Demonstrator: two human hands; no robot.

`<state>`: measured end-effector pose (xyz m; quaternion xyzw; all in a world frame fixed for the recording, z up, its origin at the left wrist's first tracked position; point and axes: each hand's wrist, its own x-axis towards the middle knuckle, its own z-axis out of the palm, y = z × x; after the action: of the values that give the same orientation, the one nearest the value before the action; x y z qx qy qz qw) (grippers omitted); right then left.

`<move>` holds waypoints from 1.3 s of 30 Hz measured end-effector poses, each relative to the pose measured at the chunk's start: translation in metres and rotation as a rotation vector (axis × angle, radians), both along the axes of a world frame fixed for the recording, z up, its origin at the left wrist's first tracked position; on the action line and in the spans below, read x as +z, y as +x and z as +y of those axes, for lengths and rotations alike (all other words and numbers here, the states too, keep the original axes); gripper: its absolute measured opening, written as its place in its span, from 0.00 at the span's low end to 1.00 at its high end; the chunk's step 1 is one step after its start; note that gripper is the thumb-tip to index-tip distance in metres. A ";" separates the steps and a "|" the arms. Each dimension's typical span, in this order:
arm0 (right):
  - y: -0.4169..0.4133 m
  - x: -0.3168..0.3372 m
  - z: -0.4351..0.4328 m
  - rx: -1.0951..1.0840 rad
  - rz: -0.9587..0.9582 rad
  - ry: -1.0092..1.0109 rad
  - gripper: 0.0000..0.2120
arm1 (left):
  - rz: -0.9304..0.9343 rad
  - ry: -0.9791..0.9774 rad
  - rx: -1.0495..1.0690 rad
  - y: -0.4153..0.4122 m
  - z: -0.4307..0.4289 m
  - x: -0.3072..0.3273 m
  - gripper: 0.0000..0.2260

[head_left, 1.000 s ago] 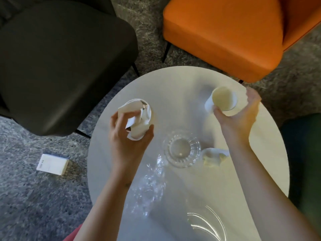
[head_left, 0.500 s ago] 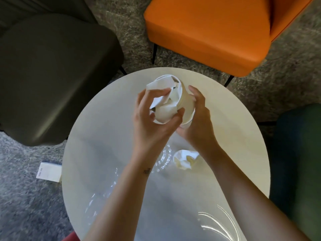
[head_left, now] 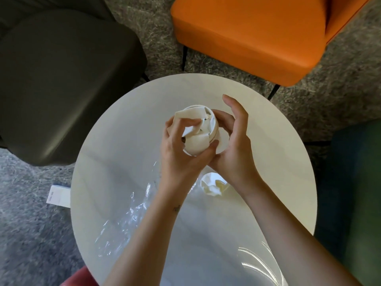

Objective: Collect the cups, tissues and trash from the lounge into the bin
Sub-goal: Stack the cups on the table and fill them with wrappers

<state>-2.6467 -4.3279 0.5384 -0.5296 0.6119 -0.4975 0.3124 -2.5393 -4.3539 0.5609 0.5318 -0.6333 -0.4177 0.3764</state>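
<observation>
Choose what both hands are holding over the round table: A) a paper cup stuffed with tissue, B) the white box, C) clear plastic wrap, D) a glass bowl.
A: the left hand and right hand both wrap a white paper cup with crumpled tissue sticking out of its mouth.

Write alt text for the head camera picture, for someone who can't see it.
A left hand and a right hand together hold a white paper cup stuffed with crumpled white tissue above a round white table. A crumpled white paper wad and clear plastic wrap lie on the table; an orange chair and a dark grey chair stand beyond.
</observation>
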 end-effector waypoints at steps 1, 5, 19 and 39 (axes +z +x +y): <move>0.005 0.003 -0.001 0.029 -0.002 0.006 0.47 | -0.019 -0.023 0.026 0.006 -0.001 0.002 0.19; 0.035 0.012 -0.007 0.131 0.027 -0.001 0.44 | -0.136 -0.090 0.140 0.052 -0.005 0.009 0.19; 0.161 -0.044 0.088 0.301 0.312 0.204 0.37 | -0.280 -0.047 0.247 0.185 0.042 -0.041 0.21; 0.214 -0.080 0.118 0.270 0.695 0.148 0.22 | -0.225 -0.150 0.084 0.220 0.065 -0.047 0.31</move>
<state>-2.4324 -4.2095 0.4580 -0.7188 0.6402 -0.1969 0.1862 -2.3191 -4.2892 0.5135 0.5717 -0.6782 -0.2907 0.3587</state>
